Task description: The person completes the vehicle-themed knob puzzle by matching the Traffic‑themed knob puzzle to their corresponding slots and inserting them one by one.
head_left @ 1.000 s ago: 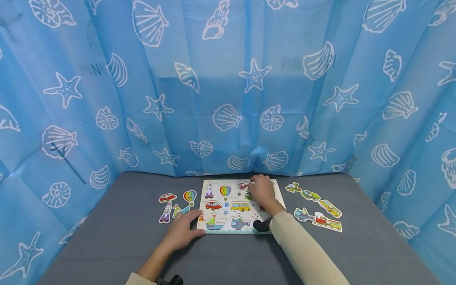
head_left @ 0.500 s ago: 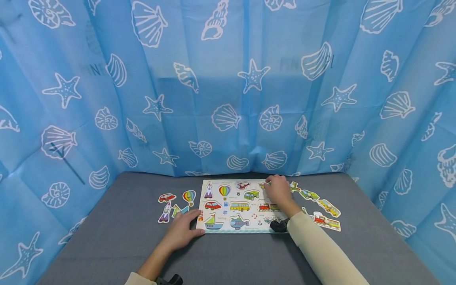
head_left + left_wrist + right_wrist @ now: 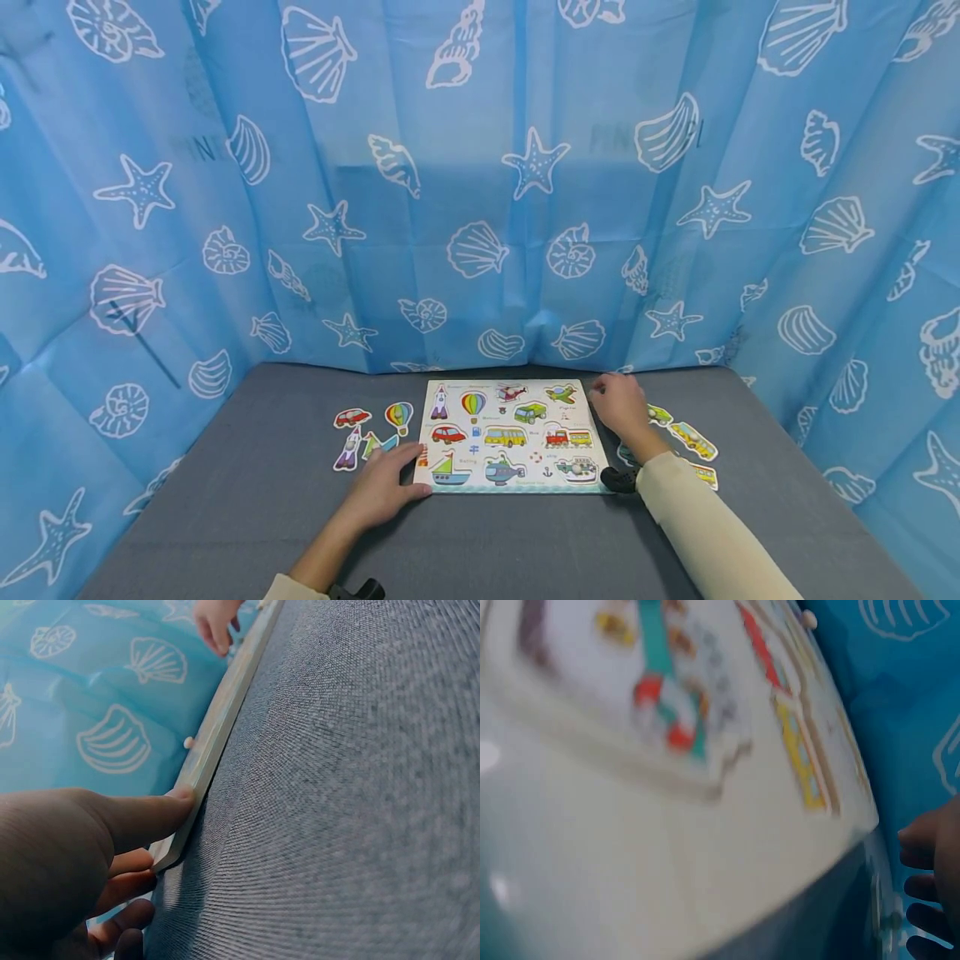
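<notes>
While the white rectangular puzzle board (image 3: 534,445) on the grey, cloth-covered desk (image 3: 480,546) is clamped cornerwise by the left hand (image 3: 379,488), pick-up beside it seems in hand; the right hand's (image 3: 619,406) grip cannot be told; a fine pinch is probably needed.

We see white shells (image 3: 477,248) and starfish (image 3: 536,162) on a blue curtain (image 3: 420,254), a grey tabletop (image 3: 525,542) and, near its far edge, a white vehicle-patterned board (image 3: 517,451).

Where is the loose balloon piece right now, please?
In the head view, the balloon piece lies left of the puzzle board, right of the red car piece.
</notes>
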Action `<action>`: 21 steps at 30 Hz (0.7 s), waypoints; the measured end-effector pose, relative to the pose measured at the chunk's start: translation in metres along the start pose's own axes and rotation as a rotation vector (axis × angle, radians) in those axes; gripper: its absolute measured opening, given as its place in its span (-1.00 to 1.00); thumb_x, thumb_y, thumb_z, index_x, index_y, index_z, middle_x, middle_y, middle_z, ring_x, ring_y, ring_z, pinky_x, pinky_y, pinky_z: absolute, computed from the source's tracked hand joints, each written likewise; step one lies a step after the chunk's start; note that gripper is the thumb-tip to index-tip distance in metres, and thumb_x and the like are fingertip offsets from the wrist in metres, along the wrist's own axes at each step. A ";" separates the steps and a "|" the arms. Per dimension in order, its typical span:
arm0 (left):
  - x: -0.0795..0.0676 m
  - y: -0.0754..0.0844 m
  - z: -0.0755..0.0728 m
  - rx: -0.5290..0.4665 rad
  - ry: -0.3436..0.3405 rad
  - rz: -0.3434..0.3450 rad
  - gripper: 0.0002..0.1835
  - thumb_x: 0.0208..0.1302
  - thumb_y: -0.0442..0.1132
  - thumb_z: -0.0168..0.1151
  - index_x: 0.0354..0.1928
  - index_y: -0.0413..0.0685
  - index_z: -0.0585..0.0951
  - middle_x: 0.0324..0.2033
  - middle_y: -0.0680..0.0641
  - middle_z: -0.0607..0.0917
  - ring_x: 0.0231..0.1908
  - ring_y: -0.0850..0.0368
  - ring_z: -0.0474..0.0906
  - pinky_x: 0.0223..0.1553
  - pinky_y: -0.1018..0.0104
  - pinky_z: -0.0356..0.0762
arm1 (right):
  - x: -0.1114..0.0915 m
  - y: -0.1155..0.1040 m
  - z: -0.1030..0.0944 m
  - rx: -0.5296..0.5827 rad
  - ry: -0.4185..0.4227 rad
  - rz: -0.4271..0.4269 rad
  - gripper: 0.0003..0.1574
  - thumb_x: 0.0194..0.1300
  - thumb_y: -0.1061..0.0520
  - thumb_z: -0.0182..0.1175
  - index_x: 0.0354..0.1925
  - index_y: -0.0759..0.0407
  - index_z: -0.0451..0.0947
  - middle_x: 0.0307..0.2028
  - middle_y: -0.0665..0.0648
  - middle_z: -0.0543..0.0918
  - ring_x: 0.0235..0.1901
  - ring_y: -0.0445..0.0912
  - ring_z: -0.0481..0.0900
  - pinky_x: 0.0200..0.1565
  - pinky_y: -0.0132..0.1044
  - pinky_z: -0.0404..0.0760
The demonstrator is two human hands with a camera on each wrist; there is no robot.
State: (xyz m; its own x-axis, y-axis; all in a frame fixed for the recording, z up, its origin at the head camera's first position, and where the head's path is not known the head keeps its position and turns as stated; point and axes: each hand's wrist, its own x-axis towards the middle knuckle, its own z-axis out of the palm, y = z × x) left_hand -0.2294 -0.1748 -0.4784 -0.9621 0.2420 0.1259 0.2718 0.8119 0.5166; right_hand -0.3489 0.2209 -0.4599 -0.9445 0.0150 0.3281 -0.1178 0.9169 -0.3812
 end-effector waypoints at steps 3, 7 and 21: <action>0.000 0.000 0.001 -0.003 0.000 0.000 -0.31 0.06 -0.04 0.47 0.23 -0.15 0.54 0.19 -0.11 0.55 0.18 -0.10 0.38 0.13 -0.07 0.28 | -0.001 0.009 -0.001 -0.014 -0.011 0.005 -0.77 0.22 0.20 0.20 -0.19 0.31 0.65 -0.18 0.32 0.63 -0.07 0.27 0.49 -0.05 0.20 0.39; 0.000 0.001 0.000 -0.005 -0.002 0.005 -0.31 0.06 -0.03 0.47 0.23 -0.16 0.53 0.19 -0.12 0.55 0.19 -0.11 0.38 0.18 -0.11 0.23 | -0.003 0.019 -0.002 -0.033 -0.024 0.011 -0.73 0.24 0.20 0.19 -0.13 0.32 0.64 -0.14 0.34 0.62 -0.06 0.28 0.47 -0.06 0.21 0.38; 0.000 -0.001 0.002 -0.004 0.017 0.030 -0.31 0.06 -0.04 0.47 0.21 -0.19 0.54 0.18 -0.14 0.56 0.19 -0.13 0.38 0.21 -0.13 0.19 | -0.005 0.039 -0.003 -0.046 -0.031 0.058 -0.68 0.28 0.24 0.12 -0.03 0.36 0.60 -0.10 0.40 0.58 -0.02 0.35 0.43 -0.02 0.27 0.33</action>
State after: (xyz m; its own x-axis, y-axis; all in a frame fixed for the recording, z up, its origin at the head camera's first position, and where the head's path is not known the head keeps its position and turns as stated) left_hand -0.2296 -0.1743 -0.4804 -0.9538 0.2571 0.1556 0.3004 0.8025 0.5155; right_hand -0.3475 0.2576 -0.4738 -0.9585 0.0569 0.2793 -0.0490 0.9323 -0.3583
